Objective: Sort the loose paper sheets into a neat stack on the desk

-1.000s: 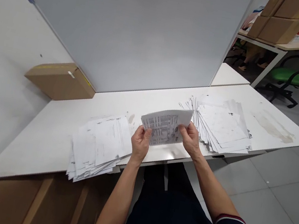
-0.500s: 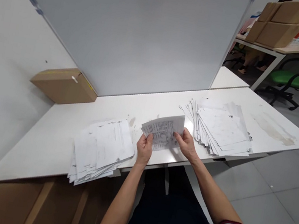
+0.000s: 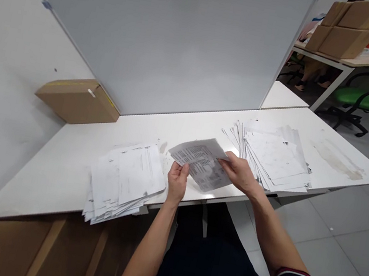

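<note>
Between my hands, a printed sheet of paper (image 3: 203, 163) is held tilted just above the front of the white table (image 3: 192, 135). My left hand (image 3: 177, 182) pinches its lower left edge, thumb on top. On the opposite side my right hand (image 3: 238, 170) grips the right edge with thumb and fingers. Whether it is one sheet or a few together, I cannot tell. A loose stack of papers (image 3: 137, 175) lies left of my left hand, jutting over the table's front edge. Another fanned stack of papers (image 3: 272, 156) lies beyond my right hand.
A large whiteboard (image 3: 172, 45) leans upright along the table's back. A cardboard box (image 3: 78, 100) stands at the back left. More cardboard boxes (image 3: 8, 245) are below the front edge. At the far right are a green chair (image 3: 366, 99) and another table with stacked boxes (image 3: 346, 40).
The paper has turned and tipped flatter, its left corner swinging outward to the left. My right hand has moved slightly right with its edge; my left hand stays nearly in place.
</note>
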Action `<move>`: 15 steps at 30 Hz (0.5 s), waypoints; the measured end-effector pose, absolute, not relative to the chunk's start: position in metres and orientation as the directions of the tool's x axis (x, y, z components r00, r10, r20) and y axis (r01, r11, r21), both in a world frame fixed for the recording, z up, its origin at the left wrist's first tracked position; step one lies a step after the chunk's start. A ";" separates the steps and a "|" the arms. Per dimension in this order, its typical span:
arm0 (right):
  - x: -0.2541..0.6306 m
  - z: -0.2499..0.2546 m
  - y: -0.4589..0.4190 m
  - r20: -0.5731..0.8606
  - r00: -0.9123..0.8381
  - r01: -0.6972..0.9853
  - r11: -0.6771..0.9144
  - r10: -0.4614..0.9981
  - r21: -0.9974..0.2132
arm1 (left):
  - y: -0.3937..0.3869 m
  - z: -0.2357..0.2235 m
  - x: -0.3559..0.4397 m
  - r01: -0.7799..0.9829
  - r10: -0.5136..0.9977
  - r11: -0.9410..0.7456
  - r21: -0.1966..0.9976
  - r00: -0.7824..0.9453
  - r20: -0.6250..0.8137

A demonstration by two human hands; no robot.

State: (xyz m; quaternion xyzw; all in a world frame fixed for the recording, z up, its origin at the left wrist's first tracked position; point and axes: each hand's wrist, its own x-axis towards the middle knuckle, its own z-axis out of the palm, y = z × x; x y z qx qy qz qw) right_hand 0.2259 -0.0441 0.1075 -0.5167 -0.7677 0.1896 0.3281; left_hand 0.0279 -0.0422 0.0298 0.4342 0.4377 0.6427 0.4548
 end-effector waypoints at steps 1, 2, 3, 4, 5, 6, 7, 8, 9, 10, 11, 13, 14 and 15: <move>0.228 0.121 -0.047 0.306 -0.304 0.735 0.426 0.902 -0.527 | -0.041 0.027 0.026 -0.213 0.969 -0.193 0.958 -0.196 0.152; 0.229 0.133 -0.049 0.298 -0.353 0.791 0.454 0.887 -0.410 | -0.041 0.025 0.023 -0.205 0.972 -0.183 0.961 -0.181 0.147; 0.229 0.143 -0.051 0.282 -0.397 0.833 0.472 0.873 -0.289 | -0.040 0.022 0.019 -0.181 0.975 -0.177 0.968 -0.163 0.148; 0.228 0.151 -0.053 0.256 -0.436 0.857 0.485 0.863 -0.176 | -0.040 0.020 0.016 -0.138 0.978 -0.174 0.975 -0.138 0.155; 0.227 0.156 -0.054 0.221 -0.471 0.864 0.498 0.854 -0.080 | -0.040 0.018 0.013 -0.079 0.982 -0.172 0.982 -0.096 0.164; 0.225 0.158 -0.054 0.179 -0.503 0.859 0.512 0.846 -0.008 | -0.040 0.017 0.011 -0.012 0.985 -0.170 0.985 -0.036 0.169; 0.222 0.157 -0.054 0.134 -0.528 0.848 0.528 0.839 0.039 | -0.041 0.016 0.009 0.050 0.986 -0.165 0.985 0.033 0.164; 0.220 0.154 -0.053 0.092 -0.545 0.838 0.541 0.833 0.066 | -0.042 0.015 0.009 0.100 0.984 -0.156 0.983 0.104 0.145; 0.218 0.150 -0.053 0.057 -0.553 0.833 0.548 0.831 0.079 | -0.042 0.014 0.009 0.133 0.980 -0.139 0.981 0.160 0.117; 0.216 0.145 -0.051 0.028 -0.555 0.830 0.551 0.832 0.083 | -0.043 0.014 0.010 0.152 0.978 -0.114 0.982 0.193 0.084; 0.215 0.139 -0.050 0.005 -0.551 0.832 0.549 0.835 0.083 | -0.043 0.013 0.011 0.160 0.977 -0.086 0.983 0.207 0.052; 0.215 0.130 -0.048 -0.022 -0.537 0.840 0.536 0.844 0.081 | -0.042 0.011 0.013 0.166 0.981 -0.051 0.985 0.196 0.018; 0.215 0.127 -0.047 -0.022 -0.528 0.846 0.527 0.849 0.082 | -0.042 0.010 0.014 0.173 0.982 -0.054 0.983 0.186 0.021; 0.215 0.125 -0.046 -0.017 -0.520 0.851 0.520 0.854 0.078 | -0.041 0.008 0.014 0.186 0.984 -0.070 0.980 0.176 0.036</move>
